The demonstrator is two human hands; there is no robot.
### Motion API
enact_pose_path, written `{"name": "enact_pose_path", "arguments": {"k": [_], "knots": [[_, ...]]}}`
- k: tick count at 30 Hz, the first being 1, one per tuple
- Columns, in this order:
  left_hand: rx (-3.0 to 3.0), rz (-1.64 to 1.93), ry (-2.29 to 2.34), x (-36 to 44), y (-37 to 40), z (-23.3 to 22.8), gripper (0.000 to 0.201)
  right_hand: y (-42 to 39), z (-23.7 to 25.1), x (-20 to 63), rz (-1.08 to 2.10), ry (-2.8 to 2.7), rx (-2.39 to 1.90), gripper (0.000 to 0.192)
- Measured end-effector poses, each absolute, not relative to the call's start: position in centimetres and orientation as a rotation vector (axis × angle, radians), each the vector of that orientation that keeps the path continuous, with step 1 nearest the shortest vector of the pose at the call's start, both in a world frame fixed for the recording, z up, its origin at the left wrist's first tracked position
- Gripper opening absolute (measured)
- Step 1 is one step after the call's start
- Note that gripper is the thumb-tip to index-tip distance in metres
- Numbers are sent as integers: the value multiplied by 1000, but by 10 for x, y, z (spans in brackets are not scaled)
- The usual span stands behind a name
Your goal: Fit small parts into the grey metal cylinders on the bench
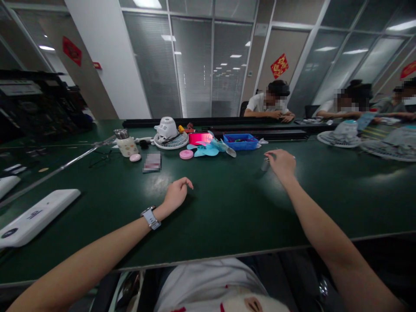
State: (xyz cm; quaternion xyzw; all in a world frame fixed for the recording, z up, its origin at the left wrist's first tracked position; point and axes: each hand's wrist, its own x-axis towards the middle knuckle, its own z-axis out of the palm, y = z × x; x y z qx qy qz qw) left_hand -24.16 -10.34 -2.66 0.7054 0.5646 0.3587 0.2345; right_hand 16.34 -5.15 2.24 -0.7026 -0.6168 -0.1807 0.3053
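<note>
I note my left hand (176,193) loosely curled, empty, on bare table (227,208); right hand (282,163) closed around a small cylinder (265,164), fan parts (208,147) just beyond.

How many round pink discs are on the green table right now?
2. One round pink disc lies beside the light-blue fan blades; a smaller pale pink disc sits by the cream jar. Clutter may hide more.

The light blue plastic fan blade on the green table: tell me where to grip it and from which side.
Take the light blue plastic fan blade by its middle, from above on the near side. It lies flat with thin vanes spreading outward, and a blue plastic tray and a pink rectangular piece crowd its far side. The right hand is nearer.
</note>
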Motion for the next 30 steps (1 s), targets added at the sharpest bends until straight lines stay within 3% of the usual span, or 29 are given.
{"name": "enact_pose_path", "arguments": {"k": [5,20,25,30], "knots": [[1963,988,1522,-242,-102,-28,28,-48,15,201,-353,-1455,-2121,30],[2006,975,1496,-242,-103,-28,30,-39,7,191,-282,-1559,-2062,34],[2026,973,1494,-243,-102,-29,29,-32,-5,202,-45,-1548,-1986,53],[2011,969,1462,-242,-103,-28,27,-32,-9,181,-20,-1595,-1995,46]]}}
